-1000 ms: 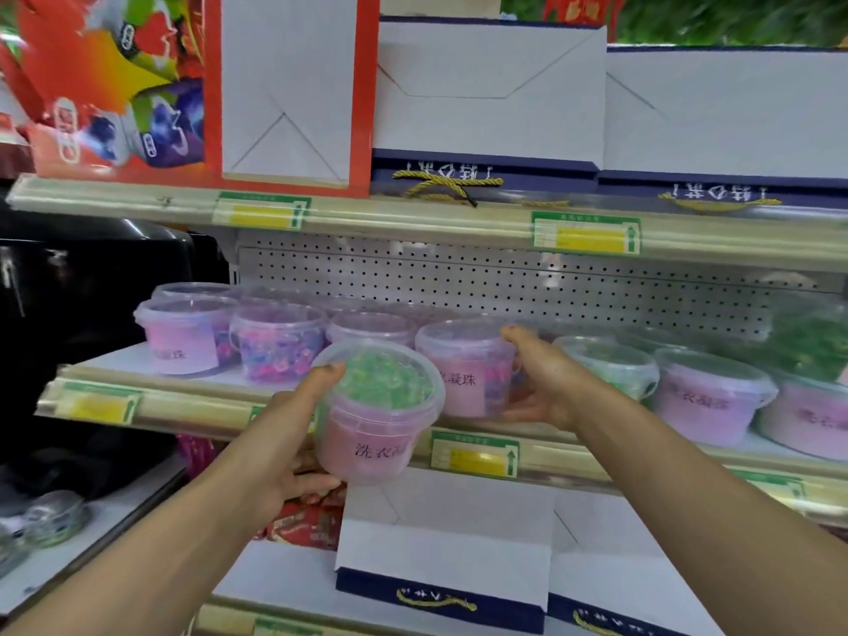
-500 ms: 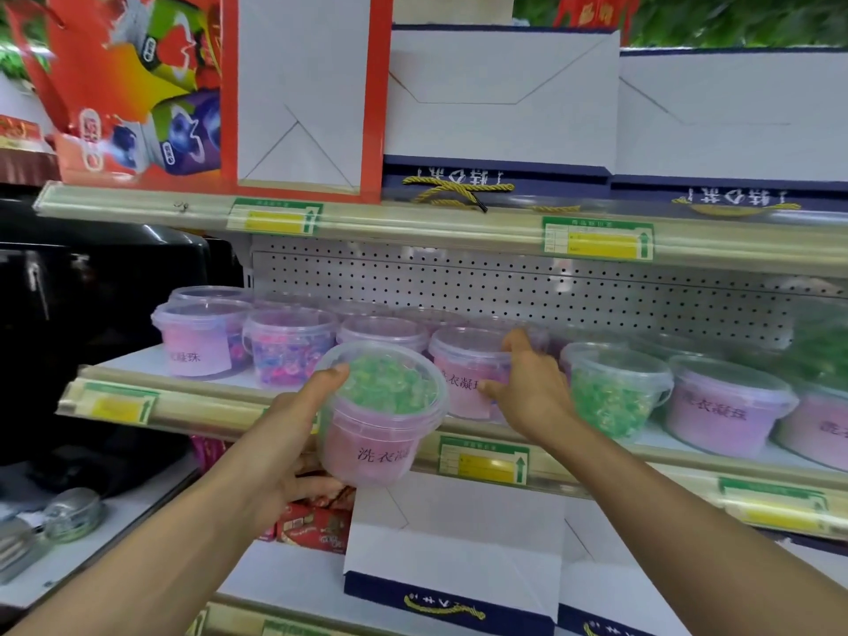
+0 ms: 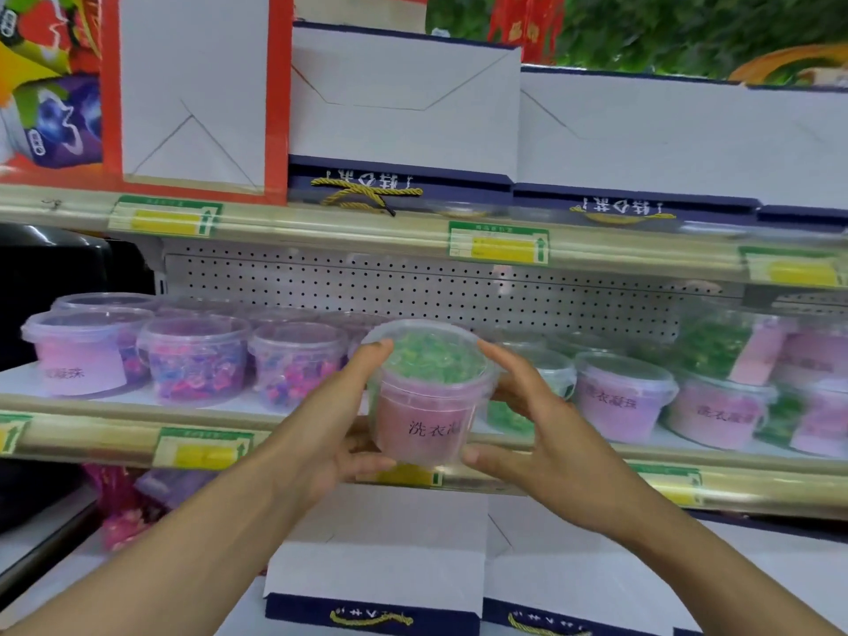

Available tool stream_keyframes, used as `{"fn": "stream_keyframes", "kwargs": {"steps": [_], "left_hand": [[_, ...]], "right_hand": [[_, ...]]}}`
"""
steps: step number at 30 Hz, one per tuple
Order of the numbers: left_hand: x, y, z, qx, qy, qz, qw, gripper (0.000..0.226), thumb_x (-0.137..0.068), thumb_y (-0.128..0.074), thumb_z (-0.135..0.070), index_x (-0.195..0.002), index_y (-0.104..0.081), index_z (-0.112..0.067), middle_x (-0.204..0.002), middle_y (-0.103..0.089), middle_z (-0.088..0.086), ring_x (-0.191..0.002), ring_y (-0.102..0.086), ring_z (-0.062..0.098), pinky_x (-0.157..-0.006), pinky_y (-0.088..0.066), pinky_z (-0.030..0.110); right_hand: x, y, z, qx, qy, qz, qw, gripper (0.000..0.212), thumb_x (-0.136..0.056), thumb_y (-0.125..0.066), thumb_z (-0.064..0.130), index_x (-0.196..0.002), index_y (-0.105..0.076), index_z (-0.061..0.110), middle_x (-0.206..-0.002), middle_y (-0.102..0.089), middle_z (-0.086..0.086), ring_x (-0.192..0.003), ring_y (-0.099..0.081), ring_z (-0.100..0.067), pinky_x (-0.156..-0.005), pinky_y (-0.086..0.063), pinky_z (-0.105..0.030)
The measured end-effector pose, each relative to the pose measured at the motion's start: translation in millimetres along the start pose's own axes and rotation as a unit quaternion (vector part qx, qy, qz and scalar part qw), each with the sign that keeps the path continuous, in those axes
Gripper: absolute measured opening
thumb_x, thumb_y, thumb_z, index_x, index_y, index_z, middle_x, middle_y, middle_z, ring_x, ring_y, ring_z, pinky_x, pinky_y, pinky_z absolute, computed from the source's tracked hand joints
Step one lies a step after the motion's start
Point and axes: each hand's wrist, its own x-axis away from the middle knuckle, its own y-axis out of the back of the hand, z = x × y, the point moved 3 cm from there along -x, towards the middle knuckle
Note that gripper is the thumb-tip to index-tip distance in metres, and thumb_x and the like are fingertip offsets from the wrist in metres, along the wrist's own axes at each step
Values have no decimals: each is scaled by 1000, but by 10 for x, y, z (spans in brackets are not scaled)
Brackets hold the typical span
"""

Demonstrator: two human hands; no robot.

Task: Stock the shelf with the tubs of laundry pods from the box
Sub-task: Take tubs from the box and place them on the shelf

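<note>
A clear tub of green laundry pods [image 3: 429,397] with a pink label is held up in front of the middle shelf [image 3: 92,433]. My left hand [image 3: 339,424] grips its left side, thumb up at the lid. My right hand [image 3: 537,429] cups its right side, thumb near the base. The tub hovers at the shelf's front edge, over a gap in the row. Several tubs with purple and pink pods [image 3: 195,360] stand to the left. Tubs of green pods with pink labels [image 3: 619,397] stand to the right. No box is in view.
The upper shelf [image 3: 321,231] carries white and navy gift bags [image 3: 404,107] and a red carton [image 3: 192,94]. More white and navy bags [image 3: 376,571] stand on the lower shelf. A black object [image 3: 55,286] is at the far left. Perforated back panel [image 3: 413,286] behind the tubs.
My right hand left the tubs on the shelf and came onto the right side of the held tub. The tub moved up and to the right, toward the shelf gap.
</note>
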Motion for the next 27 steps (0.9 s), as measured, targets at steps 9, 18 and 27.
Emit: {"fn": "stream_keyframes", "kwargs": {"steps": [9,18,27], "left_hand": [[-227,-906,-213,-155,-136,128,970,32,-86,-62,-39,-114,-57,-24,-112,-66,0,-100,-66,22,-78,-54,30],[-758,-1839,-180,-348,-277,117,888,45,-86,-61,-11,-129,-48,-17,-124,-61,-3,-116,-56,14,-102,-43,33],[-943,-2117,3,-533,-271,110,794,86,-81,-66,-29,-149,-15,-22,-145,-44,3,-133,-40,27,-110,-31,47]], "right_hand": [[112,822,-256,29,-59,-280,958,40,-71,-75,34,-101,-49,32,-86,-67,11,-85,-64,-8,-77,-54,-34],[-17,1409,-733,197,-147,-350,904,47,-81,-68,38,-116,-46,17,-74,-60,-3,-80,-59,-31,-64,-47,-39],[68,1389,-1221,257,-147,-171,940,87,-88,-56,7,-149,6,14,-147,-29,-17,-125,-42,-35,-93,-41,-40]]}}
